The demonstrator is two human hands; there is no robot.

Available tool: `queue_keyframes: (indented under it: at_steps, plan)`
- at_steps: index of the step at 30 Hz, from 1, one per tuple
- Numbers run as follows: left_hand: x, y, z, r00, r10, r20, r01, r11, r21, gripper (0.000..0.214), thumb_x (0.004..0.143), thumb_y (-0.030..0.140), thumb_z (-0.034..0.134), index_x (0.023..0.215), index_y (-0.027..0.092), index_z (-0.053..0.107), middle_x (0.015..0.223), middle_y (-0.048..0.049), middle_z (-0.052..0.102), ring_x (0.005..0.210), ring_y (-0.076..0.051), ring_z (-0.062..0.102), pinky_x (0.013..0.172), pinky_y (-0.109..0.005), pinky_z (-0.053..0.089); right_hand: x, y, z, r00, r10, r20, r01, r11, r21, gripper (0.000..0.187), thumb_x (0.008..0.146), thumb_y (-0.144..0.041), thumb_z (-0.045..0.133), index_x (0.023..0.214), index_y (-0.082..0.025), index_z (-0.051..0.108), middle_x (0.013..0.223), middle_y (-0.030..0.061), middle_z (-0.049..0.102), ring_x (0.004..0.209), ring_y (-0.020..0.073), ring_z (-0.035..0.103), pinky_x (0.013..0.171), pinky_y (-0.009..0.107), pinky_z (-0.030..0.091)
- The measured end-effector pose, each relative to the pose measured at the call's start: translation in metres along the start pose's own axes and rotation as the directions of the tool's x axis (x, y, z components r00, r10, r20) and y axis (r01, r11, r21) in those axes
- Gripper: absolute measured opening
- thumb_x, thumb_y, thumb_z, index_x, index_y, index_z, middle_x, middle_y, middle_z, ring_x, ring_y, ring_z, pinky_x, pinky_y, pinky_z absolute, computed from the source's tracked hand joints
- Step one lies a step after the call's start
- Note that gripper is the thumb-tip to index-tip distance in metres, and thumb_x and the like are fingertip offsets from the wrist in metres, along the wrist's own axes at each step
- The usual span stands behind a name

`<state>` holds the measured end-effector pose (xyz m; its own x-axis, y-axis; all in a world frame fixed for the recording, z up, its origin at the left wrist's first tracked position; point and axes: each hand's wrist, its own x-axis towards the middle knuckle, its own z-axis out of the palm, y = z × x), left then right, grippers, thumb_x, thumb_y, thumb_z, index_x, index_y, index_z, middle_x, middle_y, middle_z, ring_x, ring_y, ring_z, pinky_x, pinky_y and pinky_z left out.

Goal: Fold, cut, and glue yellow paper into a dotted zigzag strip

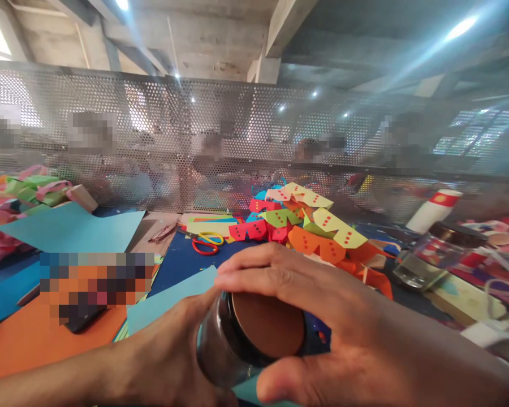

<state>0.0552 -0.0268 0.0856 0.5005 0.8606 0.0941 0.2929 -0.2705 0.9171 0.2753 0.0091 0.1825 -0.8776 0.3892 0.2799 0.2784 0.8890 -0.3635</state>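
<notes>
A dark, glassy jar (220,345) with a flat brown lid (269,325) is tilted in front of me, low in the middle of the head view. My left hand (169,345) is wrapped round the side of the jar, its fingers mostly hidden behind it. Over the top comes my right hand (343,316), its fingers across the lid's far rim and its thumb by the near edge. A sheet of light blue paper (173,299) lies just beyond my left hand.
Red-and-yellow scissors (207,244) lie beyond the jar, beside folded, colourful paper cutouts (339,229). At right stand a clear jar (428,260) and a white bottle (428,215). Orange paper (21,350) lies left under a dark device (85,319). A perforated metal screen (237,113) stands behind; people show through it.
</notes>
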Motion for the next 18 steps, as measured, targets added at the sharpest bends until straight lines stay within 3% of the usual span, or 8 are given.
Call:
queue_keyframes:
  at_steps: [3,5,8,12,15,18]
  plan:
    - [0.001,0.0,-0.001,0.995,-0.062,-0.078,0.066,0.997,0.046,0.063,0.062,0.016,0.077,0.118,0.029,0.051,0.103,0.0027,0.07,0.085,-0.022,0.069,0.067,-0.029,0.059,0.006,0.0,0.012,0.988,0.006,-0.153,-0.033,0.984,-0.174,0.06,0.087,-0.057,0.062,0.135,-0.023,0.053,0.129,0.0084,0.061,0.118,0.025,0.059,0.093,0.034,0.055]
    - [0.002,-0.003,-0.002,0.984,-0.066,-0.166,0.086,0.989,0.118,0.059,0.058,0.017,0.078,0.111,0.027,0.053,0.099,0.002,0.07,0.082,-0.023,0.068,0.065,-0.03,0.058,0.011,0.001,0.022,0.972,0.013,-0.236,-0.078,0.961,-0.267,0.059,0.091,-0.062,0.052,0.127,-0.016,0.059,0.119,0.013,0.064,0.106,0.0281,0.064,0.085,0.04,0.058]
    - [0.004,-0.01,-0.004,0.974,-0.039,-0.223,0.085,0.976,0.202,0.059,0.059,0.021,0.078,0.112,0.026,0.053,0.094,0.0007,0.071,0.08,-0.023,0.067,0.066,-0.033,0.058,0.016,0.003,0.03,0.966,0.039,-0.257,-0.121,0.943,-0.31,0.066,0.09,-0.071,0.042,0.123,-0.016,0.061,0.113,0.0134,0.066,0.095,0.0284,0.068,0.074,0.043,0.061]
    - [0.007,-0.016,-0.015,0.967,0.021,-0.254,0.036,0.975,0.218,0.066,0.059,0.027,0.083,0.118,0.026,0.054,0.106,-0.0024,0.07,0.093,-0.027,0.067,0.079,-0.04,0.058,0.012,0.009,0.028,0.956,-0.019,-0.294,-0.087,0.935,-0.343,0.079,0.089,-0.075,0.033,0.144,-0.019,0.041,0.138,0.0133,0.056,0.124,0.0313,0.056,0.095,0.046,0.056]
    - [0.014,-0.02,-0.033,0.945,-0.003,-0.328,0.065,0.982,0.177,0.058,0.06,0.028,0.084,0.111,0.023,0.059,0.099,-0.0035,0.072,0.091,-0.029,0.068,0.078,-0.042,0.058,-0.002,0.02,0.027,0.934,-0.023,-0.355,-0.115,0.924,-0.364,0.07,0.094,-0.069,0.03,0.149,-0.025,0.034,0.147,0.0095,0.049,0.136,0.0301,0.046,0.105,0.046,0.05]
    - [0.025,-0.029,-0.062,0.911,0.022,-0.411,0.027,0.993,0.113,0.039,0.062,0.028,0.083,0.095,0.02,0.064,0.085,-0.0024,0.072,0.081,-0.026,0.069,0.072,-0.038,0.058,-0.019,0.037,0.032,0.929,0.043,-0.368,-0.178,0.923,-0.34,0.053,0.099,-0.057,0.037,0.144,-0.03,0.04,0.142,0.0065,0.054,0.132,0.0265,0.05,0.1,0.039,0.055]
